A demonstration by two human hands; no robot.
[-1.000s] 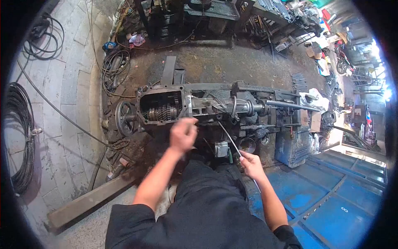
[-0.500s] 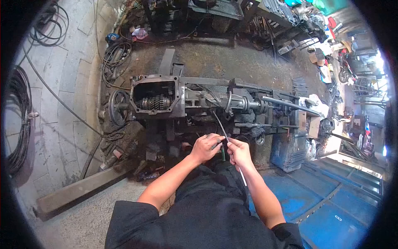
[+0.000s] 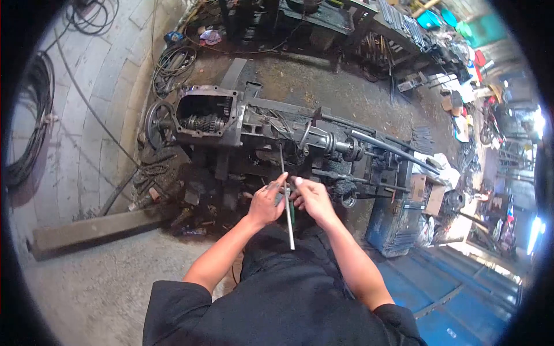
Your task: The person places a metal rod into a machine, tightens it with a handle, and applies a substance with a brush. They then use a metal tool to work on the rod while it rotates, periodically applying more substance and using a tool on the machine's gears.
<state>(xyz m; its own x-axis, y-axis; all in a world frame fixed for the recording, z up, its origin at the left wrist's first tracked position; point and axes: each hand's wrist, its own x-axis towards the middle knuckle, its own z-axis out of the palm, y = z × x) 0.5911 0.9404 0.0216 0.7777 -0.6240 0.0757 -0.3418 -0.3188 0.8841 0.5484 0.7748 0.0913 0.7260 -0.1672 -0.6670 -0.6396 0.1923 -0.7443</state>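
Observation:
A thin metal rod (image 3: 289, 222) runs from the machine's middle down towards my body, passing between my hands. My left hand (image 3: 268, 203) is closed around the rod, its index finger stretched along it. Just to the right, my right hand (image 3: 312, 199) has its fingers curled beside the rod, with a small dark thing at the fingertips that I cannot make out. Beyond the hands lies the greasy machine, with an open gear housing (image 3: 235, 122) at its left end and a long shaft (image 3: 398, 153) on the right. Something green (image 3: 292, 214) shows below the hands.
Coiled black cables (image 3: 34, 115) hang at the left, above a long beam (image 3: 104, 230). A pulley wheel (image 3: 156, 125) sits at the machine's left end. A dark metal box (image 3: 393, 222) and blue panels (image 3: 461, 294) are on the right. Workbenches stand at the back.
The view has turned and shifted. The rod now stands more upright, and my right hand has moved from gripping it to its right side, while my left hand now grips it.

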